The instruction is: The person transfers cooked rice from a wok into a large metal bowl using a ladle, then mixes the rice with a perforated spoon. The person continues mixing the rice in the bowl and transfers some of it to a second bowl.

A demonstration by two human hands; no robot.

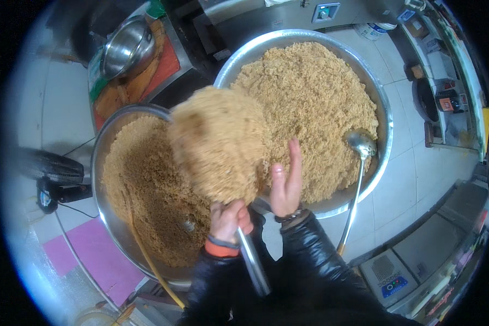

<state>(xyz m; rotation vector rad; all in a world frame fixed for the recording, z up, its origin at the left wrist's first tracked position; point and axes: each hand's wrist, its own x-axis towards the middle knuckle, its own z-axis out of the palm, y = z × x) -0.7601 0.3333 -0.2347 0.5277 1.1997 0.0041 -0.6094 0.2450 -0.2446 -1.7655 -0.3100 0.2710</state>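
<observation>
My left hand [230, 222] grips the metal handle [254, 265] of a large scoop. A blurred heap of brown grainy food [222, 142] covers the scoop's head and hides it. My right hand [286, 181] is open beside the heap, fingers extended, in front of the right basin; contact with the heap cannot be told. That wide metal basin [387, 122] is filled with light brown grain [309, 102], and a steel ladle [360, 142] rests in it. In the left metal basin [95, 175] lies darker grain [155, 203], with a thin wooden stick [146, 252] leaning over the rim.
A steel bowl [128, 47] stands on wooden boards [142, 77] at upper left. A black fan-like device [51, 165] with a cord and a pink mat [89, 256] lie to the left. Shelves [448, 98], a white bucket [375, 30] and an appliance panel [395, 287] are on the right.
</observation>
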